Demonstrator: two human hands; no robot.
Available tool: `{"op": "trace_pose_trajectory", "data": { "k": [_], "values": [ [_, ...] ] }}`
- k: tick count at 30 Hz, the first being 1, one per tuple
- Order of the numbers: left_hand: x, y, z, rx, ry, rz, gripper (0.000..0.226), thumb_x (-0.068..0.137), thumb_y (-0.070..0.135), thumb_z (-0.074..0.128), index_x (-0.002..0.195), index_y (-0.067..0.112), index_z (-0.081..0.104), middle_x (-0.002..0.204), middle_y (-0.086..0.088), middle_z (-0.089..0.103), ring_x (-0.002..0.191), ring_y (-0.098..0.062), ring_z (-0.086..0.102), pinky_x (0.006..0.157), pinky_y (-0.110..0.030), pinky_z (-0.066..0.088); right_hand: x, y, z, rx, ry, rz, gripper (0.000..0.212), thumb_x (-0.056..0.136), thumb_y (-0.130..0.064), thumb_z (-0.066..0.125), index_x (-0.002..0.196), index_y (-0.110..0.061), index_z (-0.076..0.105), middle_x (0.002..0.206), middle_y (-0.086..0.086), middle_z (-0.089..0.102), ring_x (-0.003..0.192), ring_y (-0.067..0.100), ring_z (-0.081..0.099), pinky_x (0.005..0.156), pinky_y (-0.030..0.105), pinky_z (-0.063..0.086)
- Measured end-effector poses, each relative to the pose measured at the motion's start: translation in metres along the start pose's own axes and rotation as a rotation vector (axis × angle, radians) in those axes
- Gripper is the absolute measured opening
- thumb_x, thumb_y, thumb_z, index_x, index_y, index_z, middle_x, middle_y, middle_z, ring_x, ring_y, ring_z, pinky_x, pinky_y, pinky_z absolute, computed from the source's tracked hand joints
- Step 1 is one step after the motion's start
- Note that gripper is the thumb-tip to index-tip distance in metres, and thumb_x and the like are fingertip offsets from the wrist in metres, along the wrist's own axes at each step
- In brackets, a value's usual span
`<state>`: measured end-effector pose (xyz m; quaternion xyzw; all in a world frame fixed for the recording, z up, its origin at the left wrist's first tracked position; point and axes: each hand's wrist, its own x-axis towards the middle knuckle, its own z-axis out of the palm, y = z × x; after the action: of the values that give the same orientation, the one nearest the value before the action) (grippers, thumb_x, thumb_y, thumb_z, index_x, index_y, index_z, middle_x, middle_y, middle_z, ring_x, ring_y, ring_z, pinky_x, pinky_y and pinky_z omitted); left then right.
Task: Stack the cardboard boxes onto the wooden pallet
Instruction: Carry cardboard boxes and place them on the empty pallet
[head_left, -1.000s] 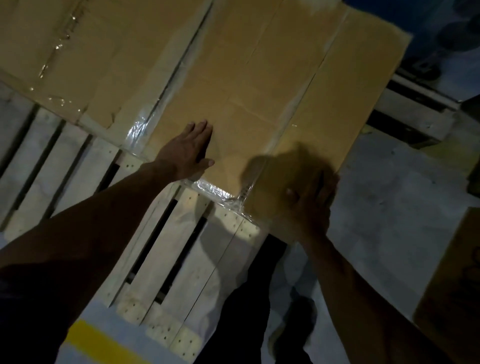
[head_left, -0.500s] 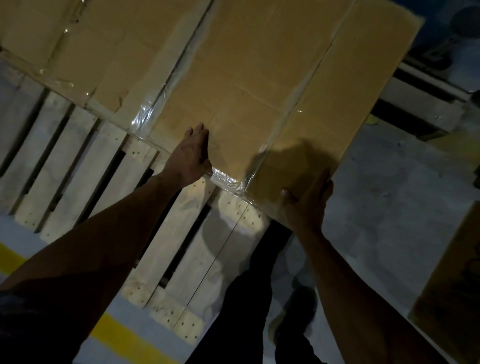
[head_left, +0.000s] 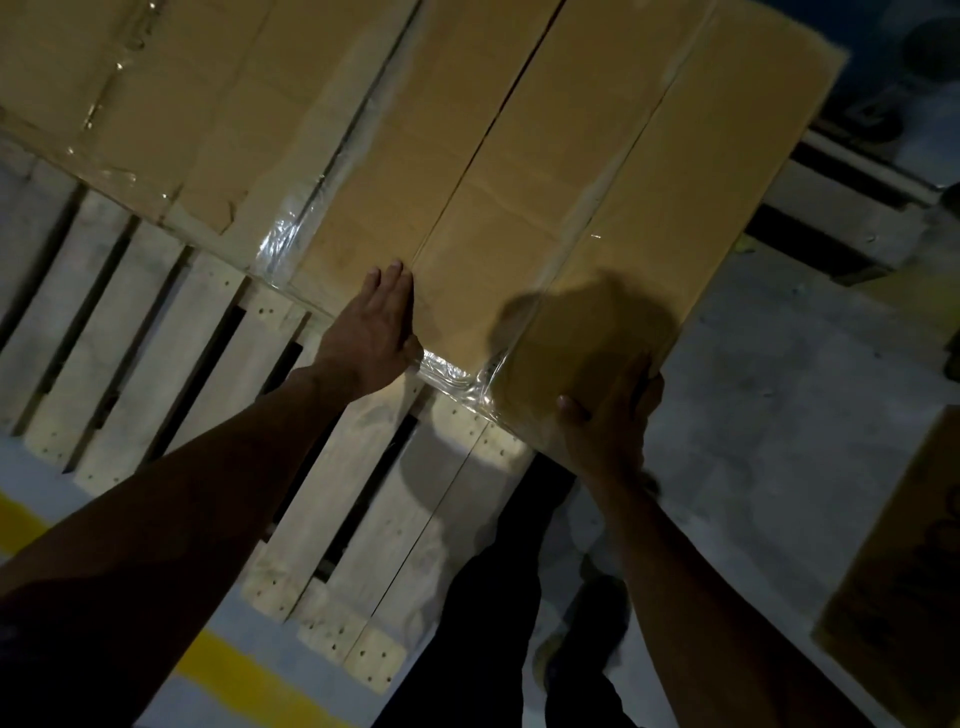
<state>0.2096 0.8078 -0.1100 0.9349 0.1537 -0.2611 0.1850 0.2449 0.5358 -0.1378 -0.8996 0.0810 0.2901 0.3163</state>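
We reach both arms forward over the near edge of the wooden pallet (head_left: 332, 519). Our left hand (head_left: 376, 325) lies flat, fingers straight and together, pressed against the near side of the cardboard box (head_left: 545, 208), with the fingertips on its top near the centre seam. Our right hand (head_left: 610, 415) cups the box's near right corner, thumb spread on the top face and fingers extended up along the side; it is dim there, so we cannot tell how far they curl. The box sits on the pallet's slats, its right part jutting past the pallet over the grey floor (head_left: 779, 415). Just beside it on the left lies a second taped box (head_left: 171, 104), also on the pallet. A yellow floor line (head_left: 244, 670) runs below the pallet.
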Motion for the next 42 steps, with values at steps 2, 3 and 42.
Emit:
{"op": "trace_pose_trajectory", "data": {
  "k": [2,3,42],
  "values": [
    [-0.002,-0.001,0.002,0.061,-0.021,-0.014,0.089,0.085,0.045,0.030,0.154,-0.003,0.003,0.163,-0.019,-0.001,0.151,-0.035,-0.003,0.121,-0.038,0.003,0.000,-0.001,-0.001,0.001,-0.001,-0.008,0.099,0.093,-0.039,0.067,0.159,-0.020,-0.005,0.165,0.020,-0.009,0.138,0.053,0.029,0.104,0.060,0.035],
    [-0.002,-0.001,0.002,0.072,-0.027,-0.021,0.092,0.082,0.047,0.028,0.154,-0.002,0.000,0.164,-0.018,-0.004,0.151,-0.033,-0.005,0.122,-0.038,0.002,-0.001,-0.001,0.000,0.010,0.002,-0.011,0.099,0.093,-0.040,0.067,0.159,-0.019,-0.004,0.165,0.020,-0.008,0.138,0.053,0.029,0.104,0.059,0.036],
    [-0.130,0.167,0.041,0.233,-0.106,-0.125,0.069,0.101,0.038,0.040,0.156,0.005,0.012,0.164,-0.013,0.013,0.151,-0.029,0.011,0.121,-0.040,0.021,-0.096,0.089,-0.149,-0.176,-0.171,-0.075,0.074,0.098,-0.041,0.059,0.158,-0.015,0.024,0.164,0.009,0.017,0.145,0.031,0.032,0.112,0.043,0.035]
  ]
}}
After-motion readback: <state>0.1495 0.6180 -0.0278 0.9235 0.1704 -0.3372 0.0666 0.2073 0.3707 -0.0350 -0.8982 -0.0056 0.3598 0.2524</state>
